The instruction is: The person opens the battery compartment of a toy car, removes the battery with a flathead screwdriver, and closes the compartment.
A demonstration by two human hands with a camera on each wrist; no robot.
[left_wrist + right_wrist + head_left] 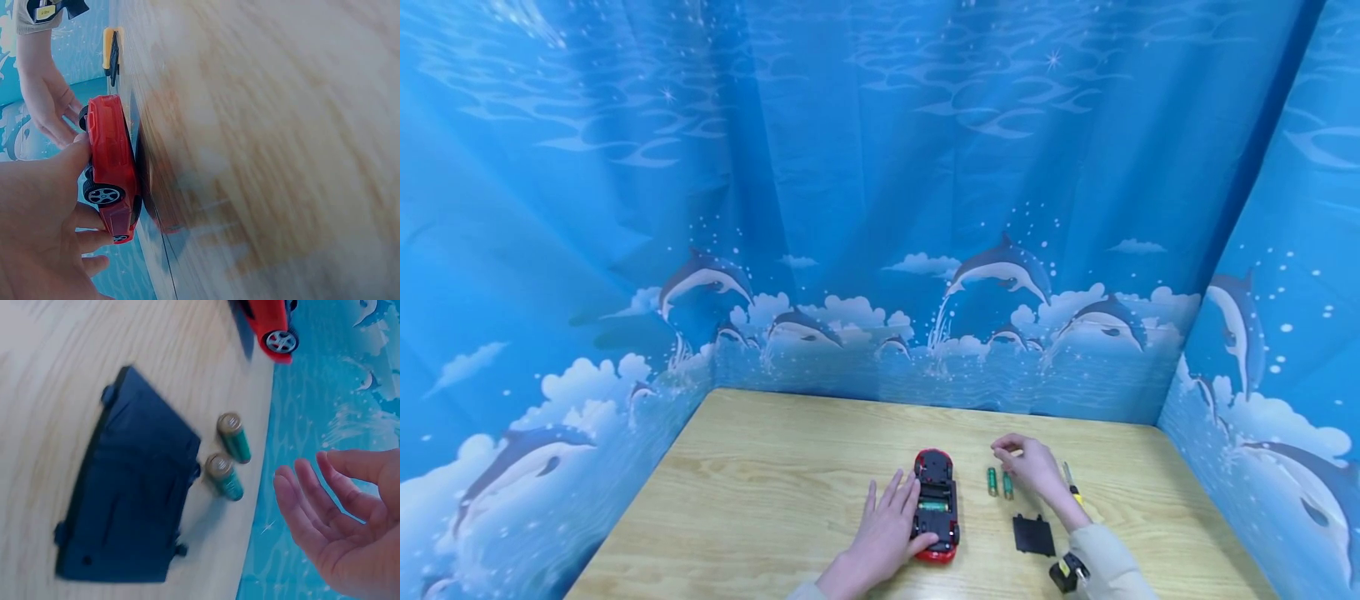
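A red toy car [935, 550] lies upside down on the table, its black underside up. One green battery [934, 506] sits crosswise in its uncovered battery compartment. My left hand [883, 533] rests against the car's left side with spread, fairly straight fingers, the thumb lying on the underside. My right hand [1033, 468] hovers above two loose green batteries, its fingers loosely bent and nothing visible between them. Those batteries, one [235, 439] beside the other [224, 477], lie apart from the fingertips. Nearer me is a black battery cover [1033, 535], lying flat.
A screwdriver with a yellow and black handle [1076, 495] lies right of my right hand, partly behind the forearm. The wooden table [760, 483] is bordered by a blue dolphin-print curtain [865, 208] at the back and sides.
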